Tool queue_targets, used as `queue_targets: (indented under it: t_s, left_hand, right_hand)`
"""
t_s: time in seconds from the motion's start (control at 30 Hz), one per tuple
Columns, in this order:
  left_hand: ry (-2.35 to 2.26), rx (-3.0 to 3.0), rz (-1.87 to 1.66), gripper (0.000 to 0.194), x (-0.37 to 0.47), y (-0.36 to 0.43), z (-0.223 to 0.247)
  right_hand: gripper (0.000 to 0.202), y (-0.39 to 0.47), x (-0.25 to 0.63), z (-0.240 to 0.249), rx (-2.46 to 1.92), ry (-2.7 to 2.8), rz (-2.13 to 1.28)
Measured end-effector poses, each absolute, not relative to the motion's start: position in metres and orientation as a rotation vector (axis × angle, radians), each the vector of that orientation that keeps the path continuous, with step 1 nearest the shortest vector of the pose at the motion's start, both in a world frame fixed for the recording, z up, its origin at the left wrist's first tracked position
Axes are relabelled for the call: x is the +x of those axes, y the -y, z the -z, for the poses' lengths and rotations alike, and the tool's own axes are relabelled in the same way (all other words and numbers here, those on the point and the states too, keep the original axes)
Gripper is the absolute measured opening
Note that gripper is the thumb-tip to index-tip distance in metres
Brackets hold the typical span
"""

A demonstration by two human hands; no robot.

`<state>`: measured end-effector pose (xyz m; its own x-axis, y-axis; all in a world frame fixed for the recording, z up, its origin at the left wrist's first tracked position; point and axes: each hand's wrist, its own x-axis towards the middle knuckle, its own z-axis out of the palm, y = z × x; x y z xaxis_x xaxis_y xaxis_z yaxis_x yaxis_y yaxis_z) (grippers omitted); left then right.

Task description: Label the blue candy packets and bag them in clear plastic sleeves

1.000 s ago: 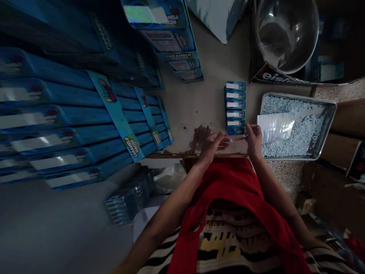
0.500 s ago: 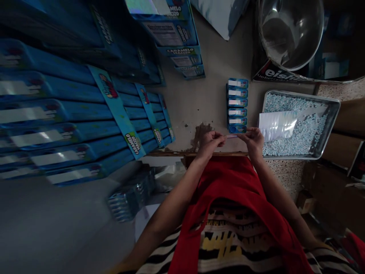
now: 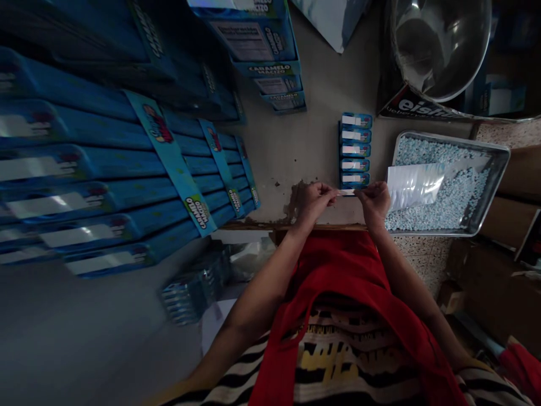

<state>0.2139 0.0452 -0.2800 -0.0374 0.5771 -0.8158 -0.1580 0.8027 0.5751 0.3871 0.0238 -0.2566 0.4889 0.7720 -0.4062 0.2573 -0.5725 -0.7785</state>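
Note:
My left hand point(image 3: 316, 201) and my right hand point(image 3: 375, 203) each pinch an end of a small white label point(image 3: 347, 192). It is stretched level between my fingertips, over the nearest of the small blue candy boxes point(image 3: 355, 150). These boxes stand in a column on the table, and those farther away each bear a white label. The nearest box is mostly hidden under the label and my fingers. Just right of my right hand, a white label sheet point(image 3: 416, 183) lies across a metal tray point(image 3: 492, 206) of pale blue and white candies point(image 3: 469, 189).
Stacks of blue candy packs point(image 3: 105, 163) fill the left side. More blue display boxes point(image 3: 257, 45) stand at the back. A steel pot point(image 3: 442, 51) sits in an open carton point(image 3: 418, 107) at the back right. The table's front edge point(image 3: 249, 226) runs before my red apron point(image 3: 338, 259).
Both hands have moved slightly away from me, bringing the label over the nearest box. Its white face now shows more, and that box is more covered. The view has shifted a little.

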Motion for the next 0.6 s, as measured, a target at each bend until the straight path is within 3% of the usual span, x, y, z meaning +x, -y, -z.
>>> queue_targets:
  t_s: [0.33, 0.6]
  left_hand:
    - [-1.455, 0.413, -0.575, 0.033, 0.210, -0.043, 0.287]
    - [-1.432, 0.472, -0.553, 0.026, 0.218, -0.037, 0.329]
  right_hand:
    - [0.040, -0.026, 0.385, 0.255, -2.158, 0.898, -1.002]
    - [0.049, -0.031, 0.396, 0.250, -2.362, 1.049, -0.851]
